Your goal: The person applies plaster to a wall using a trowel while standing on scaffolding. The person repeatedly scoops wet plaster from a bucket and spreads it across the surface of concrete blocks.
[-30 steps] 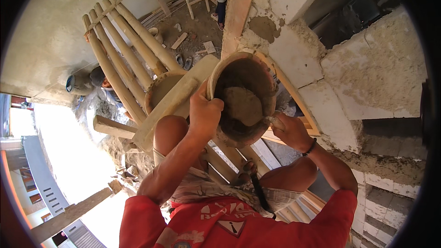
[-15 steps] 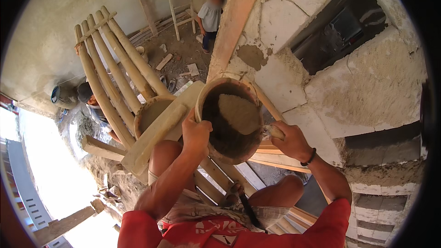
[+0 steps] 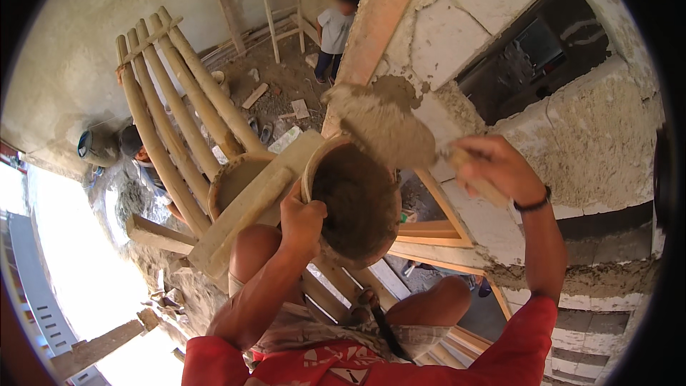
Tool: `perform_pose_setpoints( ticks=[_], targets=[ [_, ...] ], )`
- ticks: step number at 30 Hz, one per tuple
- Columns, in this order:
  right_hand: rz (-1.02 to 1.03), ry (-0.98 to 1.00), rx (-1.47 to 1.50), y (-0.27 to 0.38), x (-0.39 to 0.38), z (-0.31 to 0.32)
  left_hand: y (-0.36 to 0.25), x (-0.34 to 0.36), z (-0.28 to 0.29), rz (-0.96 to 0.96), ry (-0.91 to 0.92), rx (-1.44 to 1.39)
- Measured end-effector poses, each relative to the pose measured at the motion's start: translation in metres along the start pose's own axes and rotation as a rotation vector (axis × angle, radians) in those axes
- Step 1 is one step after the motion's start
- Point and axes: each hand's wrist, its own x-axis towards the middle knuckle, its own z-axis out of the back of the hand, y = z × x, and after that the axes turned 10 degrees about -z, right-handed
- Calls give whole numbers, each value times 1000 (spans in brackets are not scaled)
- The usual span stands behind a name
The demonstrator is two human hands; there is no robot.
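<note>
Gripping bucket point(image 3: 308, 177) by left rim in left hand point(image 3: 302, 225); clamping trowel point(image 3: 416, 144) by handle point(image 3: 493, 193) in right hand point(image 3: 506, 170). Just raised from inside bucket to above rim, near block wall point(image 3: 446, 39); apparently past scooping, carrying mortar point(image 3: 382, 125).

A scaffold of round wooden poles point(image 3: 171, 93) stretches to the far left, with a thin crosspiece point(image 3: 151, 48) lying over its far end. At the near ends of the poles sits a tub point(image 3: 214, 200), its right side overlapped by a thick plank point(image 3: 239, 225). On the dirt floor point(image 3: 282, 80) beyond lie two small boards point(image 3: 255, 96) and, nearer, a pair of shoes point(image 3: 266, 133); a person point(image 3: 334, 32) stands to their right, farther off.
</note>
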Motion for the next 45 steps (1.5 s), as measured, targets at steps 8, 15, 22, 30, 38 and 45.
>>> perform_pose_setpoints(
  ticks=[8,15,22,30,38,45],
  targets=[
    [163,-778,-373,37,-11,82,-5,-5,-9,23,2,16],
    [210,-179,-694,-54,-29,4,1,-5,-21,-95,90,28],
    [129,-344,-1406,-86,10,-79,31,-3,-13,-270,168,391],
    [35,-91,-892,-140,23,-110,20,-7,-19,-379,235,432],
    [127,-108,-498,-181,15,-122,18,0,-17,-265,206,223],
    [97,-236,-487,-196,2,-116,6,-10,-25,-111,150,30]
  ],
)
